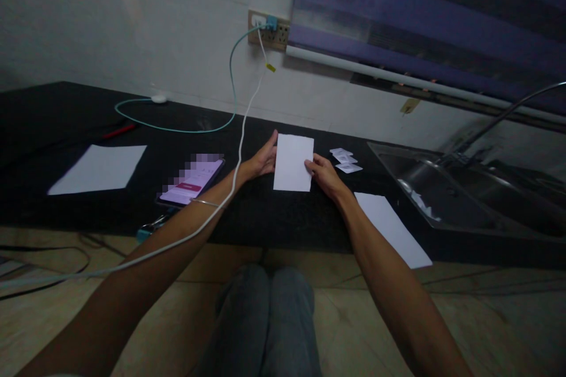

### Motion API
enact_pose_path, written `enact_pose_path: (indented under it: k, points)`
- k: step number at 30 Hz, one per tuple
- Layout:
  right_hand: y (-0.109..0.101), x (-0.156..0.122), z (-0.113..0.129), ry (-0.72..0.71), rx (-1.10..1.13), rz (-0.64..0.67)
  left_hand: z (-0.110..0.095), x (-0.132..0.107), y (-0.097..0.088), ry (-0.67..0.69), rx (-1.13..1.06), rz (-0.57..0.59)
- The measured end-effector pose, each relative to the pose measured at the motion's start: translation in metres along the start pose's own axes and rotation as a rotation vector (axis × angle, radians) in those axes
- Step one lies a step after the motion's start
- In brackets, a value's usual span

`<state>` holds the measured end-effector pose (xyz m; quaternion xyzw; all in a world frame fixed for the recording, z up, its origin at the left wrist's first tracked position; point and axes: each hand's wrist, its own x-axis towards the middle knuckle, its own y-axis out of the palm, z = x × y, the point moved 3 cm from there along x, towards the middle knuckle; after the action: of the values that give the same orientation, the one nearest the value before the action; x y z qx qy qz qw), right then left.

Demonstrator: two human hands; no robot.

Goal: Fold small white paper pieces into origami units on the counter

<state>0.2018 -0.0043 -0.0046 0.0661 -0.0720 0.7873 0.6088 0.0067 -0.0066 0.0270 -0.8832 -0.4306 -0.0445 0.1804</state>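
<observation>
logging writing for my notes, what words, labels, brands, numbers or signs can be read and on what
No readable text.
Lit, dark-edged rectangular phone: marks too small and blurred, partly pixelated.
Small yellow tag on white cable: too small.
Held white rectangular paper sheet: no writing visible.

Location: kitchen, by its fittings. Evidence: steel sink [448,195] with two basins, let into a black counter [283,221] at the right; curved metal tap [504,112] rising behind it. Counter runs along a pale wall [177,29]. Socket strip [280,40] on the wall above it, plugs [271,23] inserted, white cable [242,140] and teal cable [231,70] leading off. Floor [345,318] pale, tile-like. Upper right: purple banded sheet [375,6], white rail [327,59] along its lower edge. Private home or shared premises: cannot tell.
</observation>
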Motion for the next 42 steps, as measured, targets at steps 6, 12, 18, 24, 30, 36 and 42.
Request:
enact_pose_path:
  k: [6,12,18,24,30,36,42]
  points:
    - [0.000,-0.001,-0.002,-0.054,-0.068,0.074,0.002,-0.001,0.002,0.015,-0.518,0.087]
    - [0.007,-0.004,0.004,-0.120,-0.183,0.093,0.008,-0.003,0.007,0.064,-0.562,0.142]
    - [0.007,-0.004,0.011,-0.093,-0.071,-0.101,0.021,-0.005,0.001,0.050,-0.545,0.162]
    - [0.009,-0.007,0.014,-0.053,-0.005,-0.113,0.025,0.000,0.001,-0.211,-0.371,0.146]
    - [0.005,-0.004,0.013,-0.101,-0.048,-0.149,0.009,-0.004,0.003,-0.271,-0.191,0.139]
    - [0.008,-0.003,0.017,-0.012,0.144,-0.108,0.002,-0.007,0.006,-0.206,-0.263,0.104]
    - [0.003,-0.003,0.014,0.079,0.224,-0.146,0.001,-0.004,0.000,-0.075,-0.361,-0.143]
